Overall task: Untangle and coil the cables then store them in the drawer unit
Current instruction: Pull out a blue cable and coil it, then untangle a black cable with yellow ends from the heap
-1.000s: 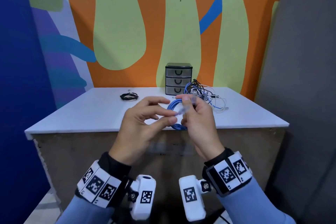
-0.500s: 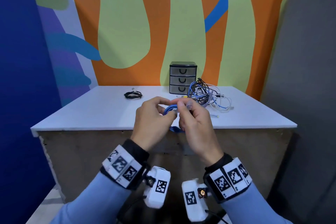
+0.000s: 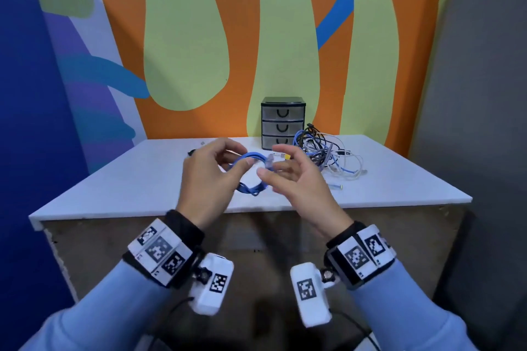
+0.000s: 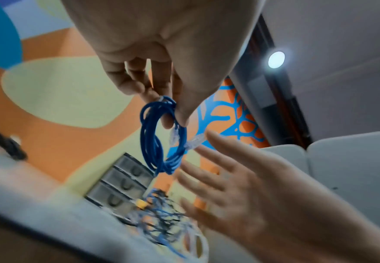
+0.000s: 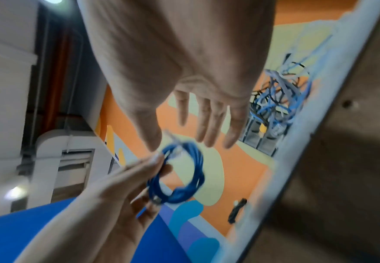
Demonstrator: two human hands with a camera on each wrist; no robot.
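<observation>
A coiled blue cable (image 3: 251, 177) (image 4: 159, 138) (image 5: 182, 174) with clear plugs hangs above the table's front part, pinched between thumb and fingers of my left hand (image 3: 216, 171) (image 4: 162, 99). My right hand (image 3: 293, 177) (image 5: 198, 124) is beside the coil with its fingers spread and straight, holding nothing. A tangled heap of blue, white and black cables (image 3: 325, 154) (image 5: 277, 99) lies on the white table (image 3: 137, 179) just right of the small grey three-drawer unit (image 3: 283, 125) (image 4: 121, 181), whose drawers are all closed.
A small coiled black cable (image 5: 236, 211) lies at the back left of the table, mostly hidden behind my left hand in the head view. The drawer unit stands against the painted wall. A grey panel rises at the right.
My right hand has let go of the blue coil and opened, moving a little to the right. The left hand keeps the coil pinched. The head camera moved closer.
</observation>
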